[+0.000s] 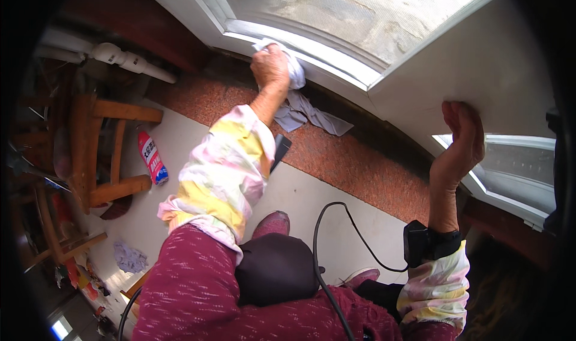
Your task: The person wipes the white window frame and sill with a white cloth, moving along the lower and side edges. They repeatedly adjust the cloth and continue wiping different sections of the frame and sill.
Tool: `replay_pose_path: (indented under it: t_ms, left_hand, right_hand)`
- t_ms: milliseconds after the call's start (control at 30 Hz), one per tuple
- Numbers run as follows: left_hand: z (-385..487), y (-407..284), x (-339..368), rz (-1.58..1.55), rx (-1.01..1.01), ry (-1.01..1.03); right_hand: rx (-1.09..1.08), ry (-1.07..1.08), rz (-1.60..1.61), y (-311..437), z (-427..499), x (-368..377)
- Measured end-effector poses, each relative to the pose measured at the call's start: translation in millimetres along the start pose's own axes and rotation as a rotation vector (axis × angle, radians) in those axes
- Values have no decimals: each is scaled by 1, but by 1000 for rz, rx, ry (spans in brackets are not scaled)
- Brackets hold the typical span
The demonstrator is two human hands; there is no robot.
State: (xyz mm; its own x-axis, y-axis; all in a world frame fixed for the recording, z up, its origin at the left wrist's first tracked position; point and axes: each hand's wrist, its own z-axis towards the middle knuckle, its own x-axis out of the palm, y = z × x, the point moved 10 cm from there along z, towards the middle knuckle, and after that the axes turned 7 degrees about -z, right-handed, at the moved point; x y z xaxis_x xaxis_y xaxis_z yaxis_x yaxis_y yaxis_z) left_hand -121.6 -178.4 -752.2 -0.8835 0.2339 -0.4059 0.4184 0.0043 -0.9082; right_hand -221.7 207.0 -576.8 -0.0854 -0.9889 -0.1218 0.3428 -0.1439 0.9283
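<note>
My left hand (272, 66) is closed around a whitish cloth (294, 73) and presses it to the lower rail of a white framed door (315, 66) with a mesh screen. Part of the cloth, or a second one, hangs below over the reddish stone threshold (360, 172); which of the two cannot be told. My right hand (459, 138) rests its fingers against the flat pale part of the door, above a smaller glazed panel (517, 161), with nothing seen in it. A black device is strapped to my right wrist, with a black cable running from it.
To the left are wooden stools (119, 111), a red and white bottle (152, 156) lying on the pale floor, and white plastic pipes (117, 57). A crumpled cloth (129, 256) lies lower left. A dark flat object (281, 149) sits beside my left sleeve.
</note>
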Motion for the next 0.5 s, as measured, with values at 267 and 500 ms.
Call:
replay_pose_path:
  t_ms: [267,500]
  left_hand:
    - [-120,-11,74,-83,62,411]
    - [-150,18,120,-488,-442,909]
  right_hand:
    - [40,10,46,-2,1,1]
    - [45,44,10,-2,1,0]
